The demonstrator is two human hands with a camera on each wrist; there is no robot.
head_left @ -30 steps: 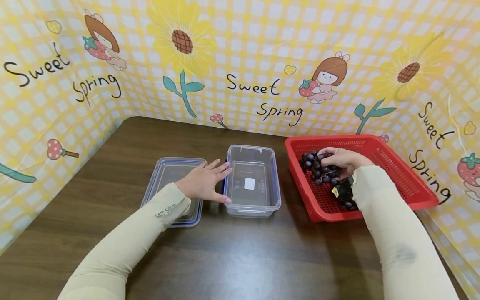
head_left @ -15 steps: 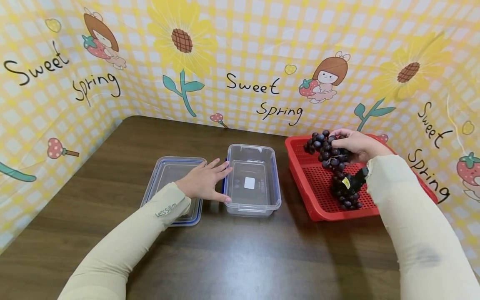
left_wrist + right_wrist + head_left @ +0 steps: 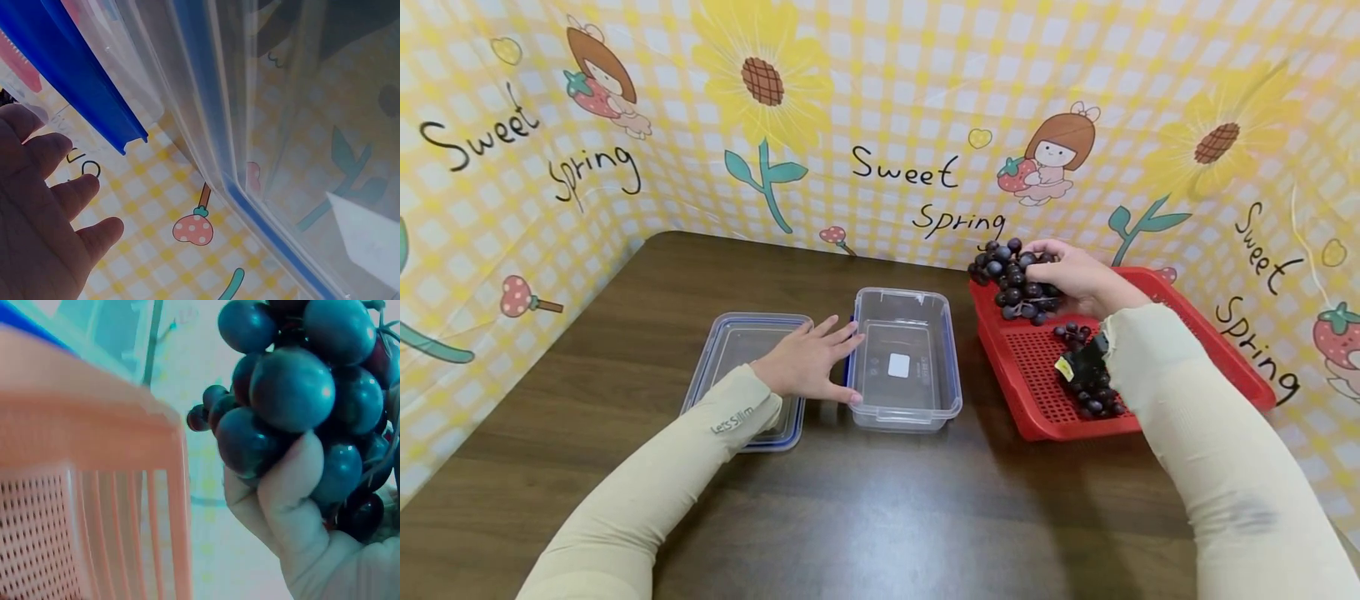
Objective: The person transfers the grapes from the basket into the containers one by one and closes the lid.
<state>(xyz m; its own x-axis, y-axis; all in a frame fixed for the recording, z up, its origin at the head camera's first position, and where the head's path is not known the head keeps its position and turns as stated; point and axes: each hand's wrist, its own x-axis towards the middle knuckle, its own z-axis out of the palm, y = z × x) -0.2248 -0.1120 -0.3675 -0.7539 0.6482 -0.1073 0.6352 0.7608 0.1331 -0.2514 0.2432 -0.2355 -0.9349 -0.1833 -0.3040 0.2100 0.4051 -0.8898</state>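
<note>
In the head view my right hand (image 3: 1078,277) grips a bunch of dark grapes (image 3: 1011,282) above the left back corner of a red plastic basket (image 3: 1026,408). The right wrist view shows the thumb pressed against the grapes (image 3: 290,390). More grapes (image 3: 1097,396) lie in the basket, partly hidden by the black wrist camera and sleeve. My left hand (image 3: 808,362), fingers spread, touches the left rim of a clear food container (image 3: 906,400) with a small white label inside. Beneath the left wrist lies a clear lid (image 3: 741,342) with a blue seal.
The brown wooden table (image 3: 850,517) bears the lid, container and basket side by side. A yellow checked cloth (image 3: 880,108) printed with flowers hangs behind and at both sides. A blue clip (image 3: 72,75) hangs from the container's side in the left wrist view.
My right hand has lifted the bunch of grapes up from the basket, then carried it left toward the basket's left rim. The left hand and container have stayed put.
</note>
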